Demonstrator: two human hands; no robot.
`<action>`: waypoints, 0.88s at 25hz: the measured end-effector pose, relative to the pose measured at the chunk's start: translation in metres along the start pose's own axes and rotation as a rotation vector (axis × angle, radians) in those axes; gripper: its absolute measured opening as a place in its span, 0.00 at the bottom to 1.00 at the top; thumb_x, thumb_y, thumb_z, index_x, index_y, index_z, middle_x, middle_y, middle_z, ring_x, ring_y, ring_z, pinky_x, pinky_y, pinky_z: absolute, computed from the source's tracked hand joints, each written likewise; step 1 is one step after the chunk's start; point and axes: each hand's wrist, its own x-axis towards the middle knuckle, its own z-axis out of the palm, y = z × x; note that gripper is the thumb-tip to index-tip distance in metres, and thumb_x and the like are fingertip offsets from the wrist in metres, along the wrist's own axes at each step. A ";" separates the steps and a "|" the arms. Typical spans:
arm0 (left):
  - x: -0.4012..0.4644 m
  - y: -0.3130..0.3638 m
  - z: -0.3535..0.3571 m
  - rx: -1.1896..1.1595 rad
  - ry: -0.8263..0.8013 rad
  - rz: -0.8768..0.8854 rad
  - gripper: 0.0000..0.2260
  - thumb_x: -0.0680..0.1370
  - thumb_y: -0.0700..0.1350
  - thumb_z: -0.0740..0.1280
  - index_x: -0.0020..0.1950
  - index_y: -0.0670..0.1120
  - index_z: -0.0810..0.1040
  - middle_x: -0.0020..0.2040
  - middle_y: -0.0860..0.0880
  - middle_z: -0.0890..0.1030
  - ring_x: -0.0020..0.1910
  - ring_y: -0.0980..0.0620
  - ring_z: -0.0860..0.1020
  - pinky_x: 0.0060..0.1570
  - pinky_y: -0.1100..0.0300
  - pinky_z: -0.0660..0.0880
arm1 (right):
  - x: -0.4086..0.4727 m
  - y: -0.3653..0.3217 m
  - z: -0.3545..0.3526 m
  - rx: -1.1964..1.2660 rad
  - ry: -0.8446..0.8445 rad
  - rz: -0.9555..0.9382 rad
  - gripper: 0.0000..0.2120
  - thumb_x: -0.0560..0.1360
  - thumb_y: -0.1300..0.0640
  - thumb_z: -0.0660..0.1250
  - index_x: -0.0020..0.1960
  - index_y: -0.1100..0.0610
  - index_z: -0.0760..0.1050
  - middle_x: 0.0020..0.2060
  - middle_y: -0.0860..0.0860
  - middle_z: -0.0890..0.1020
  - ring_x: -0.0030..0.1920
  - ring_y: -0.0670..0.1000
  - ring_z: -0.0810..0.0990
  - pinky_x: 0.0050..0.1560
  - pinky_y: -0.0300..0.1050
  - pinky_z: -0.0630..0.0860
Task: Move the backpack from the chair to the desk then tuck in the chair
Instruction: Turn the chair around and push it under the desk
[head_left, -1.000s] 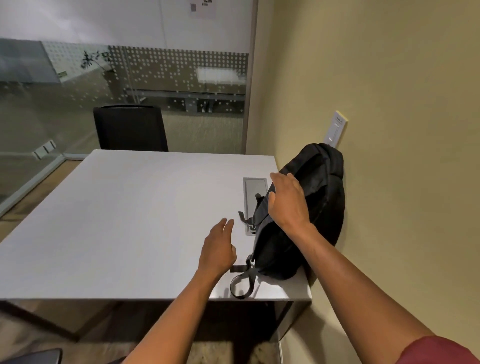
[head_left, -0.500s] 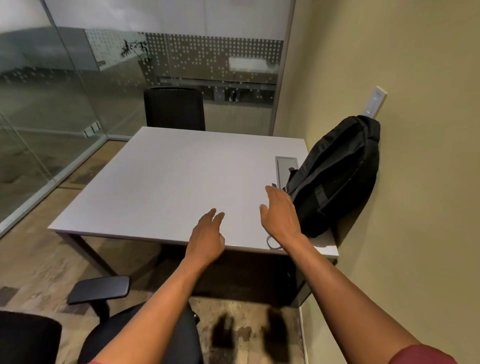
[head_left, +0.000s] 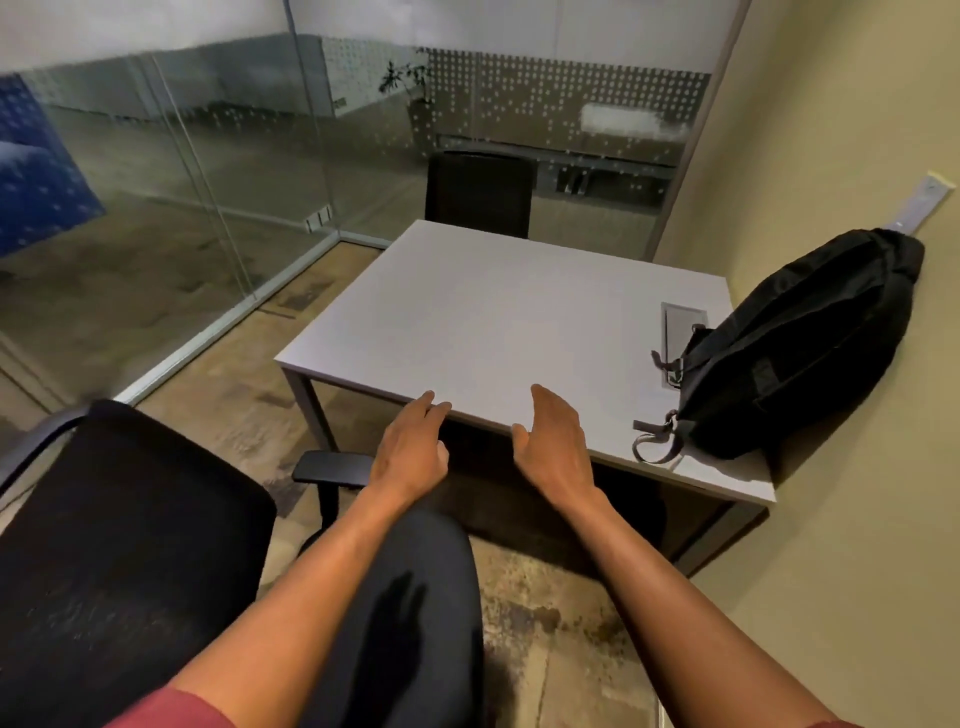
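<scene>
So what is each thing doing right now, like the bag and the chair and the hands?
backpack: on the desk, leaning against the wall, nobody holding it
desk: bare apart from the backpack
near chair: pulled out from the desk, not tucked in, seat has nothing on it
far chair: pushed up to the desk's far side
left hand: open, holding nothing
right hand: open, holding nothing
</scene>
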 end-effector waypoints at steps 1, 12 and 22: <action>-0.006 -0.006 -0.008 0.008 0.022 -0.018 0.28 0.77 0.37 0.64 0.77 0.46 0.67 0.80 0.43 0.62 0.79 0.44 0.60 0.77 0.50 0.58 | -0.001 -0.009 0.004 0.003 -0.020 -0.016 0.29 0.80 0.54 0.64 0.77 0.61 0.59 0.75 0.58 0.67 0.74 0.59 0.64 0.74 0.50 0.60; -0.061 -0.101 -0.086 0.118 0.117 -0.169 0.25 0.77 0.37 0.64 0.75 0.46 0.71 0.79 0.44 0.64 0.79 0.44 0.61 0.77 0.49 0.59 | -0.035 -0.119 0.065 0.112 -0.108 -0.205 0.26 0.75 0.54 0.68 0.70 0.59 0.67 0.66 0.58 0.75 0.67 0.60 0.73 0.67 0.53 0.71; -0.066 -0.264 -0.168 0.353 0.044 -0.111 0.25 0.74 0.38 0.69 0.72 0.47 0.74 0.77 0.42 0.67 0.76 0.43 0.65 0.76 0.42 0.59 | -0.100 -0.256 0.193 0.205 -0.229 -0.123 0.30 0.76 0.53 0.67 0.74 0.61 0.62 0.71 0.57 0.69 0.72 0.60 0.66 0.71 0.54 0.66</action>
